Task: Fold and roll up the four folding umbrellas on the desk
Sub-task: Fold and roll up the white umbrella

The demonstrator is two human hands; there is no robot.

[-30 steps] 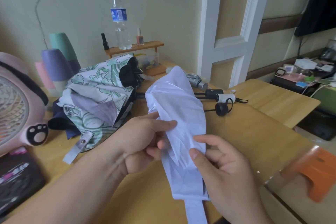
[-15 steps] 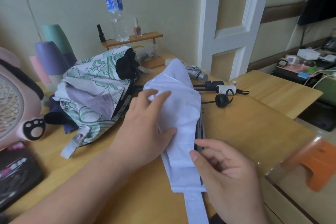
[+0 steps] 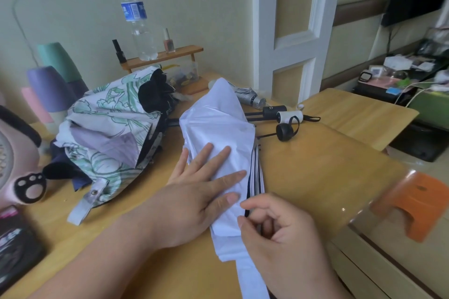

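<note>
Flat on the worktop (image 3: 315, 177), right in front of the person: the white umbrella (image 3: 218, 128), half collapsed. Long axis running from the near edge away and slightly to the left, narrow tip pointing at the back wall, closing strap (image 3: 252, 277) trailing toward the person. Widest and puffiest around the middle, flatter at the near end. Thin dark ribs (image 3: 255, 172) peeking out along the right-hand edge.

Left grip (image 3: 194, 196) spread wide, palm down, fingers straight and pressing the white cloth flat. Right grip (image 3: 279, 233) curled, thumb and forefinger pinching the cloth's right edge just beside the left fingertips.

Hard to read or hidden — the umbrella's shaft and handle, buried under cloth and hands; the strap's end, cut off by the bottom of the view; the tip, merging with clutter behind it.

To the left, touching nothing of the white one: a floral umbrella (image 3: 104, 128) in a loose heap, dark lining showing, over something navy. Behind the tip, a grey umbrella (image 3: 250, 97), mostly covered. Beside it, three handles close together — black handle (image 3: 274, 111), white handle (image 3: 289, 116), round black handle (image 3: 284, 132) — owners impossible to match.

Further back, a water bottle (image 3: 137, 19) upright on a small wooden shelf (image 3: 165, 56).
</note>
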